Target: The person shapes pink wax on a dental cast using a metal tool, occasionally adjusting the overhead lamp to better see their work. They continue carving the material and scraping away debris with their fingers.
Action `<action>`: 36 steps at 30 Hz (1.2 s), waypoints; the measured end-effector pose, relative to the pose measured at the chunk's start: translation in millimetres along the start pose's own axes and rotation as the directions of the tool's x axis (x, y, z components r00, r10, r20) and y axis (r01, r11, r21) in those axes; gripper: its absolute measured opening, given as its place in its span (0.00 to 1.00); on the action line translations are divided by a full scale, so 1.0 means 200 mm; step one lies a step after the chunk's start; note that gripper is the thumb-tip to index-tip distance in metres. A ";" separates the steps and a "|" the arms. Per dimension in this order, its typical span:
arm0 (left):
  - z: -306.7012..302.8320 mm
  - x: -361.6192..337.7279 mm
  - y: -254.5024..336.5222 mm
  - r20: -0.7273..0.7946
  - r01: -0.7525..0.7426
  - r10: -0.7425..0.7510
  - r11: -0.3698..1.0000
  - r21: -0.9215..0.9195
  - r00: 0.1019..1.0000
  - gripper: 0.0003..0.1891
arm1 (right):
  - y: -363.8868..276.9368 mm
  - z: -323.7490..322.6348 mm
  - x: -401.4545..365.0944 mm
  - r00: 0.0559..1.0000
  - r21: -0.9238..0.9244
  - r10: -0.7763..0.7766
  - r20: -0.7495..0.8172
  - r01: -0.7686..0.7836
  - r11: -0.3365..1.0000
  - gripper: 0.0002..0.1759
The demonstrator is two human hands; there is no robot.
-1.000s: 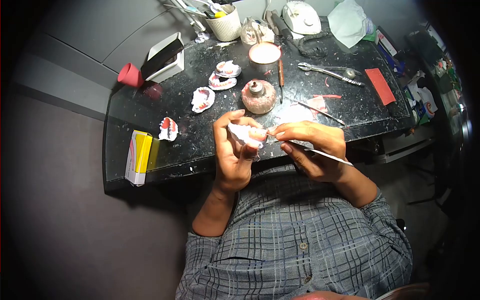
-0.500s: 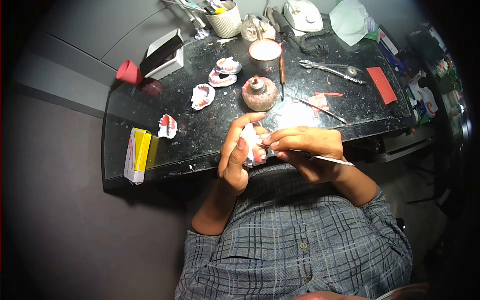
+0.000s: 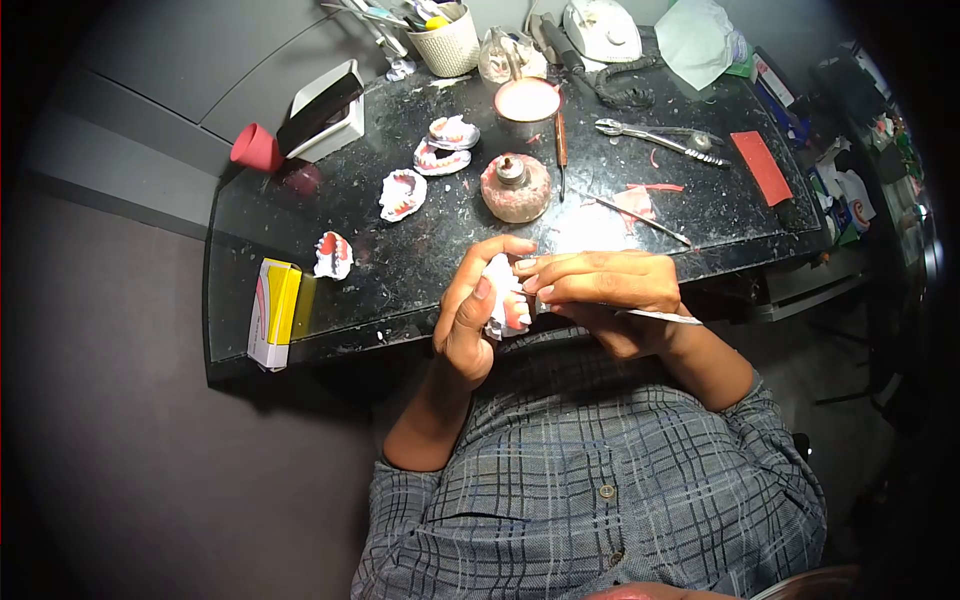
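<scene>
My left hand (image 3: 468, 315) is wrapped round a white dental model (image 3: 508, 302) with pink wax and pale teeth on its near side. From the right, my right hand (image 3: 612, 290) holds a slim tool with a whitish handle (image 3: 660, 317), its fingertips close against the model. The tool's working tip is hidden by the fingers. Just beyond the hands stands a round spirit burner (image 3: 515, 190) with a metal neck. Three more plaster pieces with teeth, such as a small one (image 3: 333, 256), lie on the black table to the left.
On the black table (image 3: 370, 300) are a yellow-and-white box (image 3: 275, 314), a pink cup (image 3: 256, 148), a red-handled tool (image 3: 562, 140), a metal instrument (image 3: 660, 138), a thin rod (image 3: 640, 222) and a red wax sheet (image 3: 761, 168). A woven holder (image 3: 445, 45) stands behind.
The model in my left hand has turned slightly, showing more of its teeth. My right hand has shifted a little to the left with the tool. The other items stay in place.
</scene>
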State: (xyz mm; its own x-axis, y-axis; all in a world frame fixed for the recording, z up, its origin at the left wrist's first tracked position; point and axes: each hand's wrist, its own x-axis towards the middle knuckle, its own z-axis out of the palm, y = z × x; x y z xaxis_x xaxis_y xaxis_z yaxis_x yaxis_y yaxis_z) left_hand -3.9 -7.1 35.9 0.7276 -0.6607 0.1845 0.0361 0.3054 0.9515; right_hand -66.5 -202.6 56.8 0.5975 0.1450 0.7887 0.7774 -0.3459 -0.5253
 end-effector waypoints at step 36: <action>0.01 0.06 -0.10 0.145 -0.483 0.700 0.313 0.818 0.699 0.21 | -0.01 0.10 -0.05 0.983 -0.350 -0.098 -0.154 0.038 0.936 0.13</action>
State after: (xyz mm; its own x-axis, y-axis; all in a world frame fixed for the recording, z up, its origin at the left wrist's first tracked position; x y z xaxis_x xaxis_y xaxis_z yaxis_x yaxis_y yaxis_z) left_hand 2.9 -22.5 19.2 0.4347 -0.3477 0.8308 -0.9003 -0.1463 0.4098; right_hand -69.3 -185.3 43.4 0.4813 0.0339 0.8759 0.6815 -0.6429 -0.3496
